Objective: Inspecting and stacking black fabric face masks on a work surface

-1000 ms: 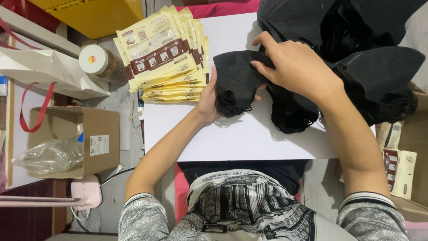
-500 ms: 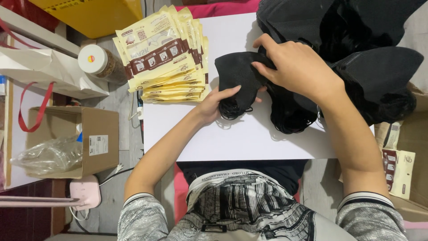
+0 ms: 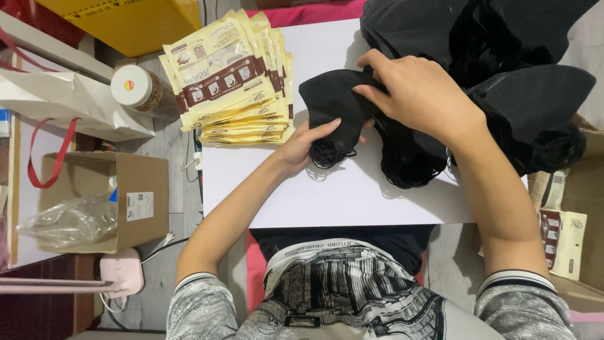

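Observation:
A folded black face mask (image 3: 330, 104) lies on the white board (image 3: 340, 195) in front of me. My left hand (image 3: 305, 145) grips its lower edge where the black ear loops bunch up. My right hand (image 3: 418, 94) pinches the mask's right side from above. Behind and to the right sits a large heap of black masks (image 3: 503, 69) with tangled loops. A fanned stack of yellow pouches with brown bands (image 3: 229, 82) lies at the board's left end, a short way from my left hand.
Left of the board stand a jar with a white lid (image 3: 135, 88), a white bag with red handles (image 3: 69, 104) and an open cardboard box (image 3: 119, 201) holding clear plastic. A pink device (image 3: 123, 274) sits low left. More pouches (image 3: 563, 233) lie in a box at right.
My left hand has slid from the mask's left side down to its lower edge and closed on it. My right hand has stayed on the mask.

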